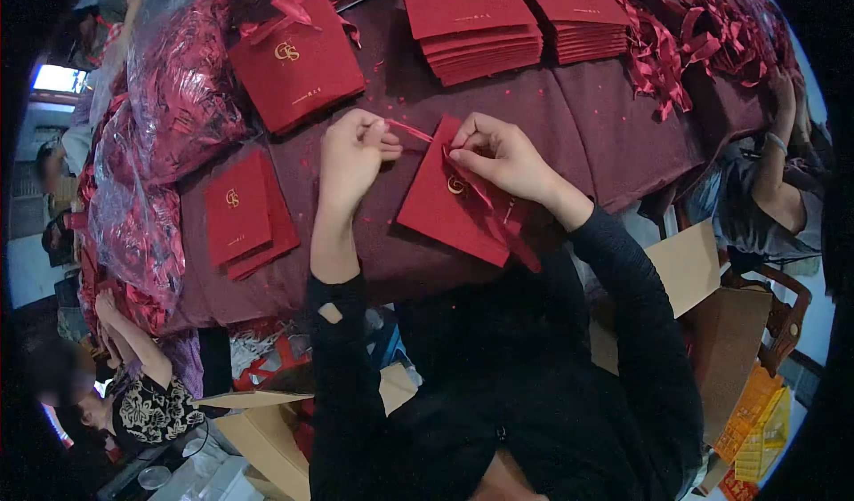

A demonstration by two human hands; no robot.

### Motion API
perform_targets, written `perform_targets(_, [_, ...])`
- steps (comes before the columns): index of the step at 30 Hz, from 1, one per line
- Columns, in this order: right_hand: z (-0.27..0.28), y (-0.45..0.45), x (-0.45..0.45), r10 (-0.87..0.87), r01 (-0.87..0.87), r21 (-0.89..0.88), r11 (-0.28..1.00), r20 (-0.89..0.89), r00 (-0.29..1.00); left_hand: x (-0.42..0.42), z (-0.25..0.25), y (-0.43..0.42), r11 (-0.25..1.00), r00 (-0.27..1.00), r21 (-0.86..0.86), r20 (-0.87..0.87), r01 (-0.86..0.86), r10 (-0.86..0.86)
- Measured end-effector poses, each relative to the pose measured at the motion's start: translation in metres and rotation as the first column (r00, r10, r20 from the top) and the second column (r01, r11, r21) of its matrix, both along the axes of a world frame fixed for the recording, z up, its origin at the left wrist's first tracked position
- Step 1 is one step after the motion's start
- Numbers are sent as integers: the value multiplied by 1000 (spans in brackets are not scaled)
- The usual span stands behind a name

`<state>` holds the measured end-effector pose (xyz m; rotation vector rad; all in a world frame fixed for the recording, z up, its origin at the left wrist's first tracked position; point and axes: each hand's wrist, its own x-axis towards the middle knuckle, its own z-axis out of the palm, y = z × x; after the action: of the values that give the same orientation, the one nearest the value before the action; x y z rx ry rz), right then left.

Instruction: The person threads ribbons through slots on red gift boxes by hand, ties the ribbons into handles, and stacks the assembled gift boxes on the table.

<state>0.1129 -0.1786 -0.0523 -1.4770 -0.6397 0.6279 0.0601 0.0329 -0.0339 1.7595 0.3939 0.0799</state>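
My left hand (354, 152) is closed in a pinch on one end of a red satin ribbon (410, 131), which stretches taut to the right. The ribbon runs to the top edge of a flat red paper gift bag (445, 212) with a gold logo. At that edge my right hand (500, 156) is closed, thumb and forefinger pinching the bag where the ribbon meets it. More ribbon hangs below the right hand across the bag's face. The right fingers hide the exact spot where ribbon and bag meet.
Stacks of red bags (476, 25) lie at the back, another stack with ribbons (298, 69) at back left, a few loose bags (238, 212) at left. Loose ribbons (703, 43) pile at back right. A clear plastic sack (182, 101) bulges at left. Other people's arms (778, 181) border the table.
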Motion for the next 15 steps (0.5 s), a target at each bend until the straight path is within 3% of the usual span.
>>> perform_targets(1, [-1,1,-1,-9,12,-29,1000,119,993,1,-2,2,1000,1000,-2,5,-5,5])
perform_targets(2, [1,0,-3,2,1,-64,998,48,999,2,-5,2,999,1000,-42,1,-13,13])
perform_targets(5, [2,1,-2,58,-31,-193,981,137,989,4,-3,-3,996,998,-69,16,-56,57])
perform_targets(15, [-10,5,-3,14,21,-139,990,247,969,13,-21,0,994,990,45,105,-102,97])
